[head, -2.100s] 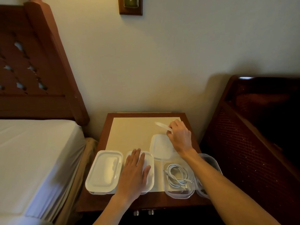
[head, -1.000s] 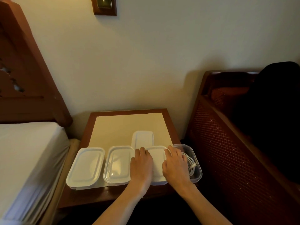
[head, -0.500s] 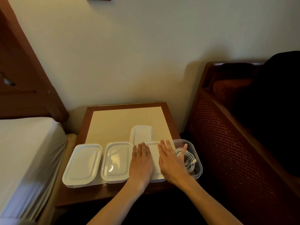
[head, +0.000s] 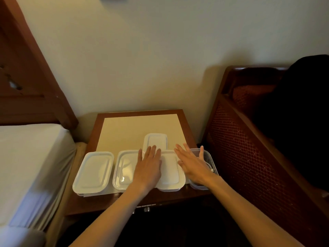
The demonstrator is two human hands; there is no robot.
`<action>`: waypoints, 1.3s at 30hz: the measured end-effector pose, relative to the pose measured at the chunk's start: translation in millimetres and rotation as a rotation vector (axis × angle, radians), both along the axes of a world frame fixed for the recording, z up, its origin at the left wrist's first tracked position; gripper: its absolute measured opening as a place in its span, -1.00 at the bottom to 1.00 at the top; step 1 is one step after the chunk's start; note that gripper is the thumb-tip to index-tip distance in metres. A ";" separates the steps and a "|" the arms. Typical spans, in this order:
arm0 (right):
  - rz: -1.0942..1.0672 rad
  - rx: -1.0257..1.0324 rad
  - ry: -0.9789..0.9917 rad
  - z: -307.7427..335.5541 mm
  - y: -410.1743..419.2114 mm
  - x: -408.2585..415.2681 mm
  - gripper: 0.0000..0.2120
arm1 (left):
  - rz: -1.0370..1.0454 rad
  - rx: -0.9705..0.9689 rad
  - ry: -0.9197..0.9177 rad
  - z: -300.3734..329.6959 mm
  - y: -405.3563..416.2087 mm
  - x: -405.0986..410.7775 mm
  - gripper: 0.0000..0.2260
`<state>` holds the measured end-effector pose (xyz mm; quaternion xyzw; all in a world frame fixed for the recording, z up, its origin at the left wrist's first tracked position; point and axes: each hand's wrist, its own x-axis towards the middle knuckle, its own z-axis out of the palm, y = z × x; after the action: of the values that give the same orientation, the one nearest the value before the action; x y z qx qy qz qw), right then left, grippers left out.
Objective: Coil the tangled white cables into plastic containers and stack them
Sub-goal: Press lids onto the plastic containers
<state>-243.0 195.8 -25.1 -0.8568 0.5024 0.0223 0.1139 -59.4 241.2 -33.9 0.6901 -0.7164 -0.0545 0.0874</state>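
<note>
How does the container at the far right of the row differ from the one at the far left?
The far-right container has no lid on, so its clear walls show; the far-left container is closed under a white lid. The right hand is spread over the far-right container and hides most of its inside, while nothing covers the far-left container. Both stand in the front row on the bedside table.

Three lidded containers (head: 93, 171), one open (head: 207, 155)
</note>
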 end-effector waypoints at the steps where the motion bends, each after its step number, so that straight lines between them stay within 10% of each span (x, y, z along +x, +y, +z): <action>1: -0.002 -0.002 -0.036 -2.5 4.2 4.2 -0.49 | 0.016 -0.006 0.015 -0.2 1.8 6.1 -0.57; 24: -0.003 -0.041 0.003 -40.5 20.1 67.7 -0.43 | 0.147 0.054 0.127 -36.6 21.5 51.7 -0.50; 32: -0.270 -0.072 -0.437 0.9 -44.0 95.5 -0.66 | 0.156 0.035 0.098 -41.1 27.6 50.7 -0.49; 39: -0.510 0.188 -0.045 -14.5 -106.3 111.4 -0.29 | 0.162 0.025 0.093 -37.8 31.5 49.3 -0.48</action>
<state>-131.6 89.5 -39.5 -0.6886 0.6950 0.0202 0.2060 -10.1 272.7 -71.7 0.7435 -0.6527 -0.0882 0.1159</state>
